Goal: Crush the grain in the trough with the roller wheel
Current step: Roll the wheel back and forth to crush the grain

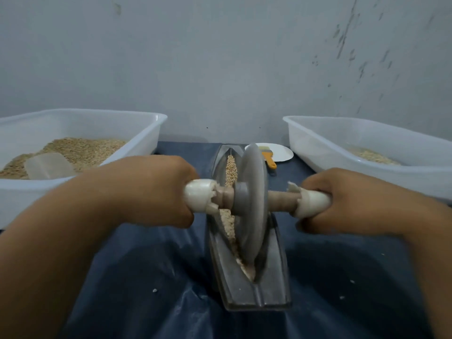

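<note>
- the left hand (156,189) is curled in a fist round the white-wrapped left end of the axle handle (199,195), knuckles up.
- the right hand (354,199) grips the white-wrapped right end of the same handle in the same way, fingers folded under it.
- the roller wheel (253,204), a grey metal disc on a pale wooden axle, stands on edge in the groove of the trough (247,285), leaning slightly to the right, with its lower rim down in the near half of the groove.
- the trough is a long, narrow, boat-shaped metal piece lying on the dark blue sheet (137,277) between the two forearms, its length running away from the person.
- the grain (231,170) lies along the groove: whole pale kernels beyond the wheel, finer and paler bits along its left side and at its near rim.
- a few loose specks lie on the sheet on either side of the trough.
- at the left, a white plastic tub (144,133) holds a heap of grain with a translucent scoop (49,165) resting in it.
- at the right, a second white tub (342,148) holds a thinner layer of grain.
- behind the trough, a white plate (281,152) carries a small brush with an orange handle (269,161).
- a grey wall (220,57) with scuff marks rises behind the table.
</note>
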`<state>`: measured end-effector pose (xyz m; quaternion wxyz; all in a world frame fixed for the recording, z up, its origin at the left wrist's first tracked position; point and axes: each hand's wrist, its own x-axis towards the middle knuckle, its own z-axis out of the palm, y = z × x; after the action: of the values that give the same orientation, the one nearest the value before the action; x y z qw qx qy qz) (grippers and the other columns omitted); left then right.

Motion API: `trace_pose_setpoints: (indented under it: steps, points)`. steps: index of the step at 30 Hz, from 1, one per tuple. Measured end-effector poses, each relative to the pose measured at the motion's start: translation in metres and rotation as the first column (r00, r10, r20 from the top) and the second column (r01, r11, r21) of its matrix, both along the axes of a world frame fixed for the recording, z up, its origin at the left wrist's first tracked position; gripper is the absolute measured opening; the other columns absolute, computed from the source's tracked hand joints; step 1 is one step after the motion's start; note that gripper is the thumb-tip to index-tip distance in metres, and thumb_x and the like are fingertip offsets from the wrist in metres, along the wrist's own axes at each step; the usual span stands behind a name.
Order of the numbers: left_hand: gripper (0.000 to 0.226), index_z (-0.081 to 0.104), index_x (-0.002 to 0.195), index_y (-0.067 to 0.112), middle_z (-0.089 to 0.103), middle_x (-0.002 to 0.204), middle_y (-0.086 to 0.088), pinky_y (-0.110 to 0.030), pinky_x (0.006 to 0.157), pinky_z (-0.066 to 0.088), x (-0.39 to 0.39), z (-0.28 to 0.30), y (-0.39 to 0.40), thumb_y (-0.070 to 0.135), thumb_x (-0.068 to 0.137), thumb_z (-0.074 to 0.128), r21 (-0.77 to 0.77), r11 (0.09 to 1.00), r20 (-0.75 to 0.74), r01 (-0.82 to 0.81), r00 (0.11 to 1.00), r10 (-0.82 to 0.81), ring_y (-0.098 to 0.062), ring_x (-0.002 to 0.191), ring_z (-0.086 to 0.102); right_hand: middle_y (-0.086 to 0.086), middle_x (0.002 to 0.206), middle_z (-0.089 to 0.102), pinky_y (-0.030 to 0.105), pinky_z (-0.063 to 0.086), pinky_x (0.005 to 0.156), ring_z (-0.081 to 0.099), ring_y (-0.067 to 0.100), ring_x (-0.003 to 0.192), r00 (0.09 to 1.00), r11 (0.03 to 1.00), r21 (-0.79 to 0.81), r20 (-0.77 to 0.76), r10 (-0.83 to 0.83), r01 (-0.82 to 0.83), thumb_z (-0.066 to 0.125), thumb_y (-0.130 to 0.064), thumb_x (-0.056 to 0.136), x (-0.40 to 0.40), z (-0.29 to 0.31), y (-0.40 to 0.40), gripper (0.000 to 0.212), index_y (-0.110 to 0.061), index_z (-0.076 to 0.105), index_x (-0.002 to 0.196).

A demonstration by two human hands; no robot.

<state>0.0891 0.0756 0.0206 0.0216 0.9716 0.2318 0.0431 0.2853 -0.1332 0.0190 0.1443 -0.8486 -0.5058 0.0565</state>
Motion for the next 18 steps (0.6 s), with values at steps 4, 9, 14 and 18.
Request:
trace_pose_setpoints:
  steps: [4,9,14,18]
  points:
    - [0.023,0.056,0.079,0.042,0.063,0.069,0.017,-0.024,0.055,0.048,0.003,-0.003,-0.001,0.042,0.059,0.067,0.063,0.998,0.047,-0.03,0.999,0.027,-0.003,0.058,0.059,-0.015,0.069,0.064,0.031,0.048,0.058,0.06,0.003,0.057,1.0,1.0,0.021,-0.017,-0.005,0.005,0.073,-0.053,0.057,-0.001,-0.006,0.002,0.029,-0.04,0.062,0.081]
    - [0.015,0.052,0.078,0.031,0.06,0.077,0.008,-0.03,0.068,0.049,0.021,-0.016,0.005,0.03,0.072,0.066,0.114,0.986,0.174,-0.125,0.979,0.104,-0.012,0.073,0.058,-0.012,0.072,0.059,0.027,0.034,0.054,0.054,0.007,0.071,0.942,0.975,0.208,0.306,-0.138,0.075,0.071,-0.044,0.075,-0.001,-0.019,0.026,0.018,-0.034,0.056,0.078]
    - [0.024,0.057,0.079,0.039,0.063,0.067,0.016,-0.024,0.053,0.048,0.002,-0.003,0.002,0.04,0.058,0.068,-0.013,1.0,0.011,-0.016,1.0,0.016,-0.002,0.057,0.059,-0.019,0.068,0.063,0.027,0.046,0.054,0.059,0.001,0.057,1.0,1.0,0.011,0.005,0.006,-0.006,0.069,-0.056,0.053,0.0,-0.004,0.0,0.032,-0.043,0.06,0.08]
    - [0.017,0.055,0.076,0.034,0.061,0.068,0.01,-0.026,0.06,0.048,0.011,-0.01,0.002,0.037,0.064,0.068,0.104,0.993,0.114,-0.055,0.993,0.043,-0.005,0.063,0.058,-0.017,0.068,0.062,0.03,0.046,0.056,0.059,0.003,0.06,0.996,0.995,0.091,0.071,-0.047,0.041,0.075,-0.049,0.062,0.002,-0.011,0.011,0.024,-0.04,0.059,0.078]
